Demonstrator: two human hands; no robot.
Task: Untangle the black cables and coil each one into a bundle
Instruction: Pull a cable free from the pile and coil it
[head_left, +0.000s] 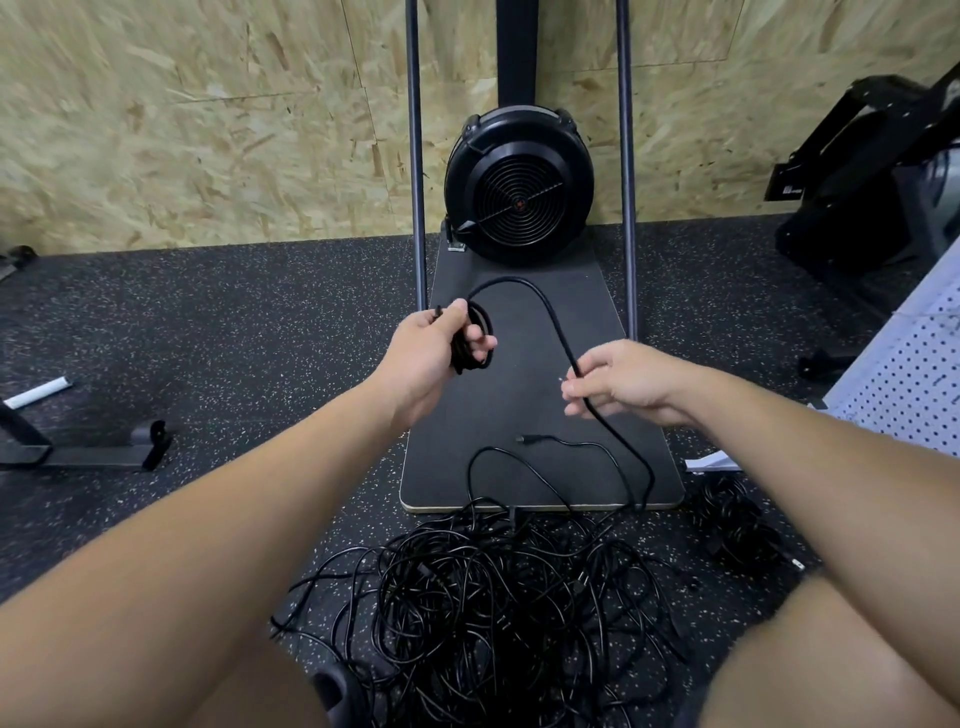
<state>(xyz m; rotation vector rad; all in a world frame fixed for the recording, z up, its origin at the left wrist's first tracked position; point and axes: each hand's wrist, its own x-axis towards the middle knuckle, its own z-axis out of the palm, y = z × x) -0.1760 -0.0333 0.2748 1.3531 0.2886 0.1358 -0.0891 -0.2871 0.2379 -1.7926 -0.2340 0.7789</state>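
Observation:
My left hand (436, 347) grips a small coil of black cable (480, 338) above the black board, with the cable's plug end sticking out past my thumb. From the coil the same cable (540, 299) arcs up and to the right, then passes through the fingers of my right hand (618, 382), which pinch it. Below that hand the cable runs down to a big tangled heap of black cables (493, 592) on the floor between my knees. A second, coiled bundle of cable (737, 525) lies on the floor to the right.
A black board (519, 405) lies on the speckled rubber floor, with a black fan housing (519, 187) at its far end between two upright metal poles. A loose plug end (527, 439) lies on the board. Black equipment stands at right, a white perforated panel (904, 384) nearby.

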